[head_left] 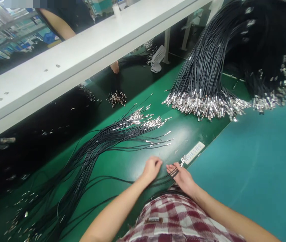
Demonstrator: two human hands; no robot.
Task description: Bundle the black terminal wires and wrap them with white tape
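i have the right hand point(185, 178) curled around a few black wires point(174, 173), their metal ends point(182, 161) poking out past the fingers near a white label point(194, 153) on the green table point(125, 164). my left hand point(153, 167) is just beside it, fingertips gathered in; from here i can't tell whether they pinch anything. a loose bundle point(92, 148) lies to the left, and a thicker pile point(203, 64) sits farther off to the right
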